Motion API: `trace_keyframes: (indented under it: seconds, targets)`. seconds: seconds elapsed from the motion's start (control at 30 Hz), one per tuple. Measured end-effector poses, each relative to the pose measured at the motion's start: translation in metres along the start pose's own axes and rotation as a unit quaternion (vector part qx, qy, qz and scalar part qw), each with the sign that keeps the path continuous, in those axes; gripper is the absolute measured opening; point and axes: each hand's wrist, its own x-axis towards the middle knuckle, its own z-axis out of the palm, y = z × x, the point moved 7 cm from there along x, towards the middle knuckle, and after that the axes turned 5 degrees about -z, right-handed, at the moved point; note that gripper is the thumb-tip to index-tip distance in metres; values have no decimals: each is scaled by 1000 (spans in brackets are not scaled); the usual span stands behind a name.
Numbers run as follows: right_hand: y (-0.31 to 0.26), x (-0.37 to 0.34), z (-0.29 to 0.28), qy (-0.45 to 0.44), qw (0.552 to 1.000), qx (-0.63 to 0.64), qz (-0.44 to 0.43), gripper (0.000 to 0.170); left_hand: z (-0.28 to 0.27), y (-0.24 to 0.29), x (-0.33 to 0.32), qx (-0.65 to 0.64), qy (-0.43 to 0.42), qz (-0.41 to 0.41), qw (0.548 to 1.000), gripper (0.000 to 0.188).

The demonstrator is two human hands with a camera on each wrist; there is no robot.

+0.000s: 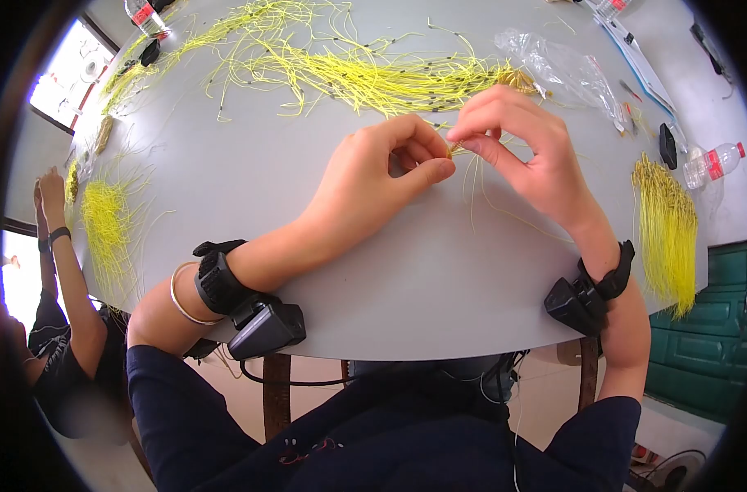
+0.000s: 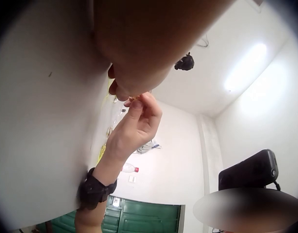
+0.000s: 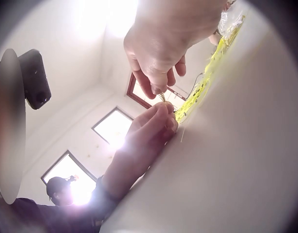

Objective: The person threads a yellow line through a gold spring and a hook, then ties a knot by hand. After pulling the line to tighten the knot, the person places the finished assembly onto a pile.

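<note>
Between the two hands is a small gold coil (image 3: 162,97), seen clearest in the right wrist view. My left hand (image 1: 385,164) pinches its lower end between thumb and curled fingers. My right hand (image 1: 525,148) pinches the other end with thumb and forefinger. Thin yellow strands (image 1: 481,184) hang below the right fingers, over the table. Just beyond the hands lies a long bundle of yellow strands (image 1: 365,78) with small dark pieces along it. How the coil and strands join is hidden by the fingertips.
On the grey table (image 1: 373,303), yellow bundles lie at the right (image 1: 667,234) and left (image 1: 107,230). Clear plastic bags (image 1: 566,74) lie behind the right hand; a bottle (image 1: 713,166) lies at the right edge. Another person (image 1: 70,303) sits at the left.
</note>
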Motion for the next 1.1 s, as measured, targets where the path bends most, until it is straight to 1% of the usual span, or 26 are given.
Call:
trace_keyframes:
  seconds: [0.07, 0.13, 0.27, 0.37, 0.47, 0.63, 0.77, 0.83, 0.87, 0.93, 1.07, 1.1]
  targets:
    - [0, 0, 1, 4, 1000, 4, 11, 14, 0, 1, 0, 2, -1, 1, 1000, 12]
    - [4, -2, 1, 13, 998, 32, 51, 13, -1, 1, -1, 15, 6, 6, 1000, 13]
    - [10, -5, 2, 23, 996, 55, 59, 13, -1, 3, -1, 16, 11, 15, 1000, 13]
    - [12, -5, 3, 31, 995, 69, 67, 12, 2, 4, -2, 10, -3, 0, 1000, 13]
    - [13, -6, 2, 37, 994, 75, 75, 11, 3, 3, -2, 30, -13, -15, 999, 14]
    - [16, -7, 0, 48, 990, 76, 105, 7, 1, 4, -2, 48, -8, -1, 999, 15]
    - [21, -9, 1, 66, 985, 99, 129, 6, 0, 3, -1, 32, 3, -8, 999, 16]
    - [27, -13, 3, 55, 977, 113, 171, 9, -4, 2, -1, -4, 46, 7, 999, 16]
    - [27, -14, 1, 56, 977, 114, 171, 9, -5, 2, -1, -4, 46, 7, 999, 16]
    - [37, -22, 9, -11, 952, 143, 271, 14, -2, 1, -1, 3, 11, -16, 1000, 15]
    - [39, -24, 11, -18, 948, 150, 279, 15, -2, 2, -2, 7, 10, -28, 1000, 15]
    - [39, -23, 10, -14, 950, 147, 274, 15, -3, 2, -1, -25, 31, -8, 999, 15]
